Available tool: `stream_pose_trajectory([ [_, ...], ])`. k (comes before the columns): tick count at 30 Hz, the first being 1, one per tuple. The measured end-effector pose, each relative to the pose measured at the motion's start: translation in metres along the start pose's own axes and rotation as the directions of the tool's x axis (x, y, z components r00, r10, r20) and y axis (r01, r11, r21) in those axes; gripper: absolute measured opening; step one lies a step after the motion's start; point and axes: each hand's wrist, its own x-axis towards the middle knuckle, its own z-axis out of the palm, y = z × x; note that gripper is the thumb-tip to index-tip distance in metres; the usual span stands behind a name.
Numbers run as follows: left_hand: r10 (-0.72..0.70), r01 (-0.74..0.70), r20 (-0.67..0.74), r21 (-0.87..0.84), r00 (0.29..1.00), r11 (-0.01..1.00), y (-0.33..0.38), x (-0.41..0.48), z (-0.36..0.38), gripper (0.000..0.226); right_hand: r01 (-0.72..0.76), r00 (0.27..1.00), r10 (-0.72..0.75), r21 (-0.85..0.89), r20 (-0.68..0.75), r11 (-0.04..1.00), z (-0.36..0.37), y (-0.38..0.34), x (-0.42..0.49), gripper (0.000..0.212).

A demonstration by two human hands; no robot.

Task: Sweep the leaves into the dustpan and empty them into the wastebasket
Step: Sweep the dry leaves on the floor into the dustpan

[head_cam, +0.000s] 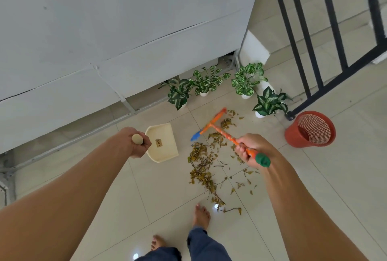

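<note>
Dry brown leaves (202, 163) lie scattered on the tiled floor in front of my feet. My left hand (137, 143) is closed around the handle of a cream dustpan (162, 145), which hangs or rests just left of the leaves. My right hand (250, 147) grips an orange broom handle with a green end cap. The broom's head (211, 123), orange with a blue tip, is over the far side of the leaf pile. A red mesh wastebasket (310, 130) stands on the floor to the right.
Several potted green plants (245, 81) stand along the wall behind the leaves. A grey wall panel (104, 41) fills the left and top. A dark metal railing (314, 51) rises at the right, just behind the wastebasket. My bare feet (201, 216) are below the leaves.
</note>
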Motion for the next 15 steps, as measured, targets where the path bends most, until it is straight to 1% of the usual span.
stream_pose_trajectory([
  [1, -0.002, 0.002, 0.002, 0.006, 1.0, 1.0, 0.0, -0.001, 0.001, 0.011, -0.01, 1.0, 0.009, 0.042, 0.021, 0.999, -0.001, -0.001, 0.0, 0.02],
  [2, 0.002, -0.002, 0.001, 0.011, 1.0, 1.0, -0.001, -0.001, 0.002, 0.012, 0.013, 1.0, -0.015, 0.056, 0.023, 0.998, -0.002, -0.004, 0.004, 0.018],
  [4, 0.014, -0.014, 0.006, 0.014, 1.0, 1.0, -0.001, -0.003, 0.003, 0.013, 0.081, 0.997, -0.081, 0.035, -0.011, 0.996, 0.003, -0.015, 0.015, 0.014],
  [5, 0.017, -0.017, 0.012, 0.013, 1.0, 1.0, -0.002, -0.004, 0.003, 0.014, 0.082, 0.997, -0.082, 0.053, -0.009, 0.995, 0.006, -0.021, 0.022, 0.015],
  [7, 0.023, -0.023, 0.014, 0.026, 1.0, 0.999, -0.004, -0.005, 0.004, 0.017, 0.039, 0.999, -0.038, 0.117, -0.006, 0.992, 0.006, -0.026, 0.035, 0.016],
  [10, 0.03, -0.03, 0.007, 0.031, 1.0, 0.999, -0.006, -0.006, 0.007, 0.017, 0.022, 0.998, -0.015, 0.111, -0.067, 0.994, 0.002, -0.026, 0.04, 0.021],
  [12, 0.023, -0.023, 0.004, 0.036, 1.0, 0.999, -0.006, -0.005, 0.007, 0.016, 0.004, 0.997, 0.007, 0.145, -0.08, 0.989, -0.004, -0.021, 0.032, 0.017],
  [15, 0.012, -0.012, -0.01, 0.041, 1.0, 0.999, -0.007, -0.003, 0.008, 0.016, 0.026, 0.996, -0.015, 0.124, -0.092, 0.992, -0.018, -0.007, 0.019, 0.011],
])
